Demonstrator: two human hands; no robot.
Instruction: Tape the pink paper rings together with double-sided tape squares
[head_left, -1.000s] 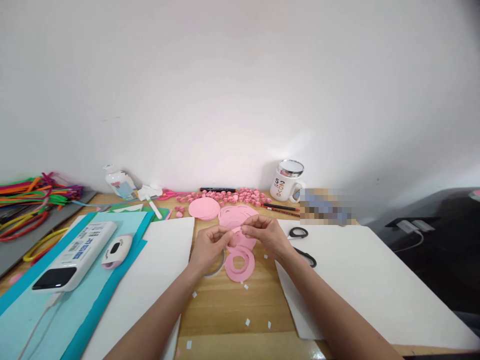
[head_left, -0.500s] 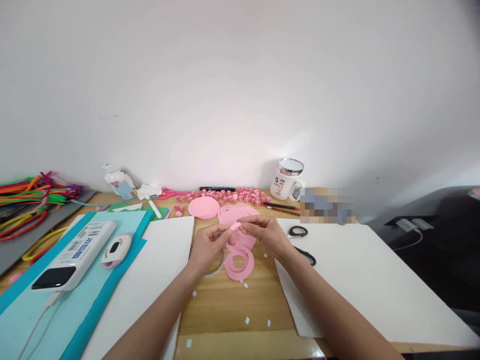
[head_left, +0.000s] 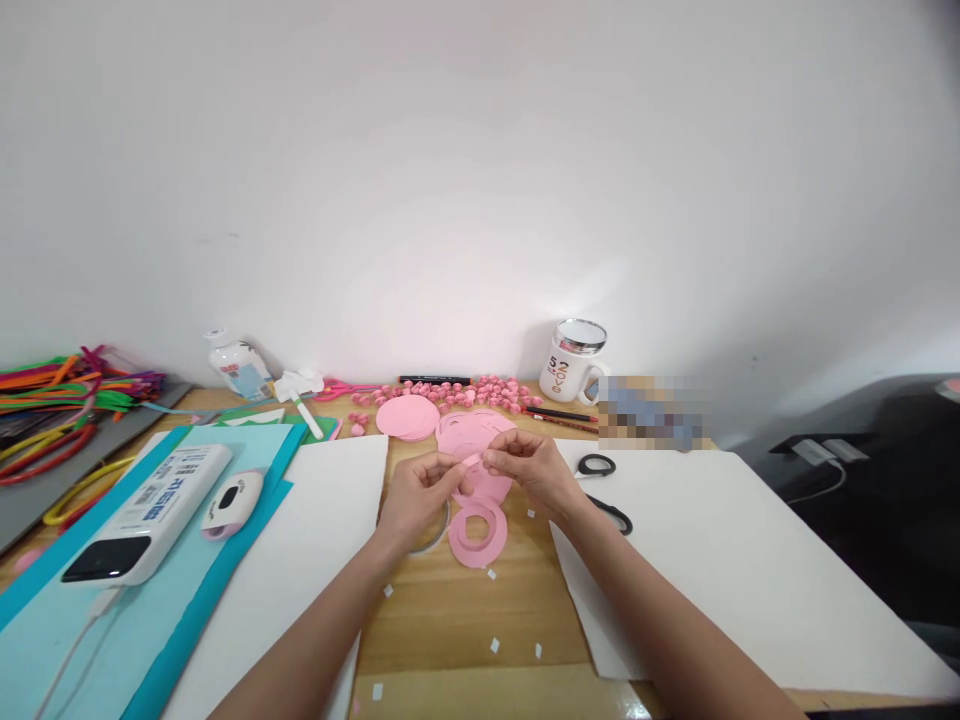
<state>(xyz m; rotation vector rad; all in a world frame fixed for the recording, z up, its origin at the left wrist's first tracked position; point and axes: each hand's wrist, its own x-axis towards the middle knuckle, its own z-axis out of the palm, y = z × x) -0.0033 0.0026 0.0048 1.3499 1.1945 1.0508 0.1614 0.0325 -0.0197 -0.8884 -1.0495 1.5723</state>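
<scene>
Between the fingertips of my left hand (head_left: 421, 490) and my right hand (head_left: 531, 468) is a small pink paper strip (head_left: 474, 461), pinched from both sides. Both hands are closed on it above the table's middle. Under them lie overlapping pink paper pieces (head_left: 491, 487). Just nearer to me sits a pink paper ring (head_left: 478, 553) with a round hole. A grey ring, perhaps a tape roll (head_left: 436, 540), is partly hidden beneath my left hand. Beyond the hands lies a stack of pink paper circles (head_left: 407, 416).
Black-handled scissors (head_left: 611, 512) lie on white sheets (head_left: 720, 560) at right. A mug (head_left: 574, 362), pencils (head_left: 562, 413) and many pink folded pieces (head_left: 491, 392) line the back. At left, a power bank (head_left: 150, 515) and small white device (head_left: 233, 503) rest on blue paper (head_left: 225, 455).
My two hands stay in nearly the same place, still pinching the pink strip. My right fingers have bent slightly and shifted a little to the right.
</scene>
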